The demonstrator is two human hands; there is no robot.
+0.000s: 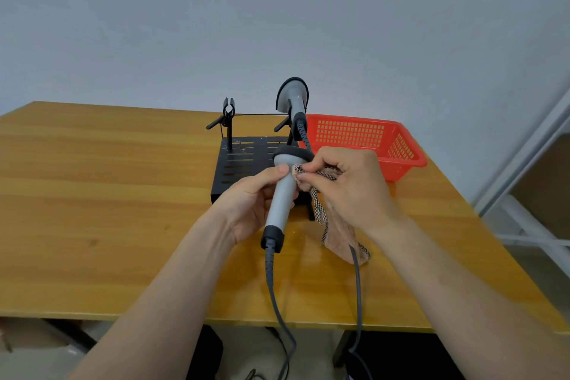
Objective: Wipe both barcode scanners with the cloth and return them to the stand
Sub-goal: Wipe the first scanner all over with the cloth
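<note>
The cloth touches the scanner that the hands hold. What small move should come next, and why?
Probably rub the cloth up over the black head of the scanner. The right hand pinches the cloth against the grey neck just below that head, while the left hand grips the handle, so the head seems the nearest free surface.

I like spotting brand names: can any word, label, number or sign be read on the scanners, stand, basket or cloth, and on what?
No text can be read anywhere.
The held grey plastic barcode scanner, the second grey scanner on the black slotted metal stand, the red plastic mesh basket and the pink cloth with checked edging show no legible label, brand or number.
</note>
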